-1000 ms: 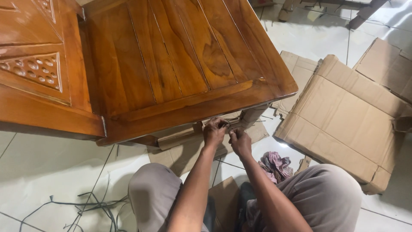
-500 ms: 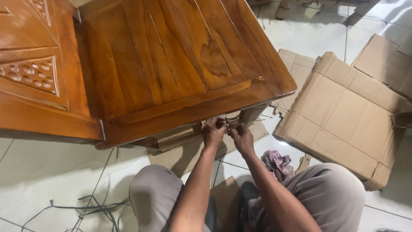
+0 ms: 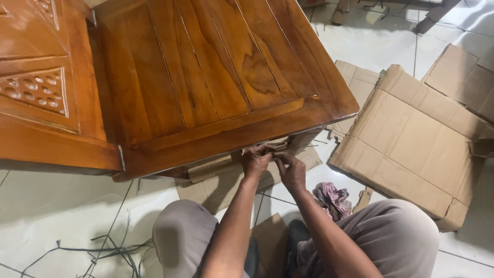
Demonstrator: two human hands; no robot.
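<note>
Left hand (image 3: 256,160), right hand (image 3: 290,170): my fingers pinched together under the wooden seat's (image 3: 206,92) front edge; held item hidden. Cardboard (image 3: 411,144) right. Best worked slowly, by feel.

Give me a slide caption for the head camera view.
Both hands, left hand and right hand, work under the front edge of a wooden furniture piece.

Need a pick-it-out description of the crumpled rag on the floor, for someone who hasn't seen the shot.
Start at the big varnished wooden seat panel that fills the upper left, and drop to its front edge, where both hands meet. Just right of the right hand, on the white tile floor beside the person's knee, lies the rag. It is the only soft, crumpled pinkish-grey cloth there; its neighbours are flat brown cardboard.
</note>
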